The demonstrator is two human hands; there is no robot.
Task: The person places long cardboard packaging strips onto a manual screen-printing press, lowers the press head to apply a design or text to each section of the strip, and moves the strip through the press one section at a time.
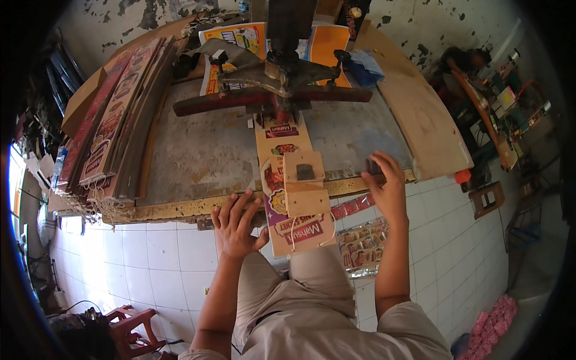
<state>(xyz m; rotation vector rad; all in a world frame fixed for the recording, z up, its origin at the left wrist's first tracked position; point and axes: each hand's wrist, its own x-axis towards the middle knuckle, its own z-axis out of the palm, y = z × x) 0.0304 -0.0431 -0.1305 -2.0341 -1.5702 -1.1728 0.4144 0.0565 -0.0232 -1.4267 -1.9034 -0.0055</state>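
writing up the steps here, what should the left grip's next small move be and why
Likely a short shift right so the left grip can steady the printed strip: it sits just left of the strip at the table edge, while the strip runs from beneath the press out past that edge.

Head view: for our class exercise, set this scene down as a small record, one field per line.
Left hand: empty, fingers spread at the table front edge
Right hand: empty, fingers slightly curled
Centre: printed strip, reaching from the press past the front edge
On strip: tan block with dark patch
Table's left: stack of printed boards
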